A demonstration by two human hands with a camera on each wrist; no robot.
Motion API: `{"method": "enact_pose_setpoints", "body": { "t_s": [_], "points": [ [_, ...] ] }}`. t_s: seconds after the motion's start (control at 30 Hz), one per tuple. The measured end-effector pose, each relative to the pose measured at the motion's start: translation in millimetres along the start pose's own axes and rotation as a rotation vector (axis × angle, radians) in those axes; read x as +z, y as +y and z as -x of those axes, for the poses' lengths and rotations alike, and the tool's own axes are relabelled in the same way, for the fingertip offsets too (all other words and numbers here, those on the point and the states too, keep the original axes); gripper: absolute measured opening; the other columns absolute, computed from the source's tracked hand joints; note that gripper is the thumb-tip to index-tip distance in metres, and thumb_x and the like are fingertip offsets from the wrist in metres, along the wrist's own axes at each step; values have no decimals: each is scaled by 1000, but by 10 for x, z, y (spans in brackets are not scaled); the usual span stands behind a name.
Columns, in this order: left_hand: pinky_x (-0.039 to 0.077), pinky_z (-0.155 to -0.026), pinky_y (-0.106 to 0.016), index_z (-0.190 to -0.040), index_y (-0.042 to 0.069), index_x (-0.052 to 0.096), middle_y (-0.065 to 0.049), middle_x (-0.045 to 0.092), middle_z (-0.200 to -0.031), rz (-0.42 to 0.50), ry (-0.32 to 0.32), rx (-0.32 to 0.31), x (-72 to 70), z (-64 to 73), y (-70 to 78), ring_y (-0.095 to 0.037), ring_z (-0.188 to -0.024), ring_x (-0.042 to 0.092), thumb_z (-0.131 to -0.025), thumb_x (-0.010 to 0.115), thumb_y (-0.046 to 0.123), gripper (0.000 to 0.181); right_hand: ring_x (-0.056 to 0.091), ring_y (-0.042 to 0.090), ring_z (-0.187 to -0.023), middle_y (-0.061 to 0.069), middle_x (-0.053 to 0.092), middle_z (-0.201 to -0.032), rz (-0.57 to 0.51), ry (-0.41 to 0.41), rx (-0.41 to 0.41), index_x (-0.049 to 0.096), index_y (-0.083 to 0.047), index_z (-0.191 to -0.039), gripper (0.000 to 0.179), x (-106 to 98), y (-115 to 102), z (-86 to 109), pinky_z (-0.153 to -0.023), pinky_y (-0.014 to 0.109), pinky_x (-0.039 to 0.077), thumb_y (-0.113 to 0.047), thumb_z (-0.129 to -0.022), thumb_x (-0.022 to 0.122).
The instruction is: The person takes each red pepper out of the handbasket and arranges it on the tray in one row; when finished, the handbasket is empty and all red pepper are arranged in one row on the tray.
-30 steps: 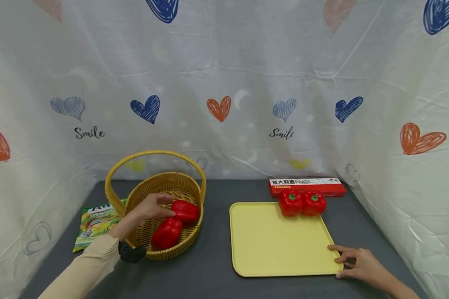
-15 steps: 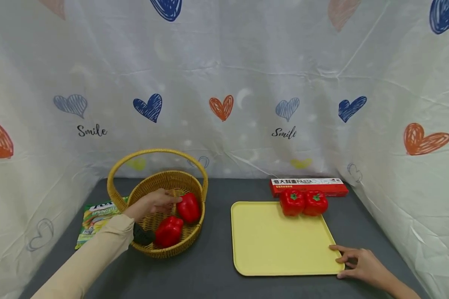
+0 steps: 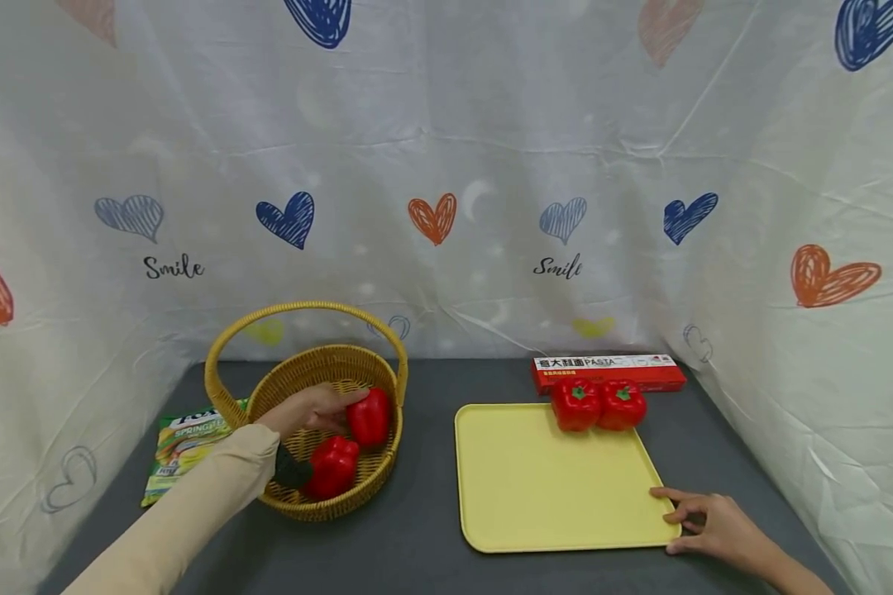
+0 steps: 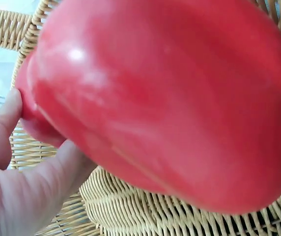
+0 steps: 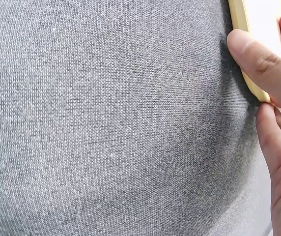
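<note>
In the head view a yellow wicker basket (image 3: 298, 364) stands at the left, with two red bell peppers in it. My left hand (image 3: 320, 409) reaches in and holds the farther bell pepper (image 3: 370, 419), its fingertips on the top and left side. The nearer bell pepper (image 3: 333, 468) lies just below the hand and fills most of the left wrist view. My right hand (image 3: 718, 529) pinches the near right corner of a yellow tray (image 3: 551, 487); the thumb and fingers sit on its rim in the right wrist view. Some left fingers are hidden.
Two more red bell peppers (image 3: 599, 405) sit side by side at the tray's far right edge. Behind them lies a red and white pasta box (image 3: 610, 373). A green and yellow packet (image 3: 186, 446) lies left of the basket. A heart-print cloth (image 3: 432, 297) hangs behind the table.
My left hand has reached farther right onto the farther bell pepper, which has turned more upright within the basket. The right hand and tray have stayed put.
</note>
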State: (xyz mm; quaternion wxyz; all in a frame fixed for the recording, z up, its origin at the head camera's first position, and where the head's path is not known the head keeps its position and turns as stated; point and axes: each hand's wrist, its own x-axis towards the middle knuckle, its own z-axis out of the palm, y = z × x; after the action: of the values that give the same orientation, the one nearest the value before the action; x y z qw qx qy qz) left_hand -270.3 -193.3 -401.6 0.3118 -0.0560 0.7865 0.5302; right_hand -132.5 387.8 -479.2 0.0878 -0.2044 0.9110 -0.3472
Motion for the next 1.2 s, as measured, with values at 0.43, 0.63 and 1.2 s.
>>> {"method": "enact_pose_setpoints", "body": {
  "t_s": [0.43,0.63,1.2],
  "points": [
    [45,-98,-49,-140,-11,33,-20,50,-130,143,39,186,6,-39,-40,-25,-107,60,-88,70,20,71,59,-8,-96,-10,63,-121,-29,27,-84,75,-6,-90,26,13,24,4,-65,16,54,-22,-71,84],
    [53,-80,-33,-141,-1,44,-21,50,-134,124,67,285,-38,-14,-61,-13,-85,62,-84,75,14,67,62,-5,-92,-13,61,-123,-51,29,-109,75,-5,-90,25,26,49,1,-65,16,54,-19,-71,84],
    [55,-76,-28,-143,7,46,-17,58,-128,99,115,460,-151,316,-100,-14,-97,63,-83,76,15,68,58,-9,-97,0,66,-119,10,24,-34,76,-11,-89,27,5,0,9,-66,17,54,-30,-71,83]
  ]
}}
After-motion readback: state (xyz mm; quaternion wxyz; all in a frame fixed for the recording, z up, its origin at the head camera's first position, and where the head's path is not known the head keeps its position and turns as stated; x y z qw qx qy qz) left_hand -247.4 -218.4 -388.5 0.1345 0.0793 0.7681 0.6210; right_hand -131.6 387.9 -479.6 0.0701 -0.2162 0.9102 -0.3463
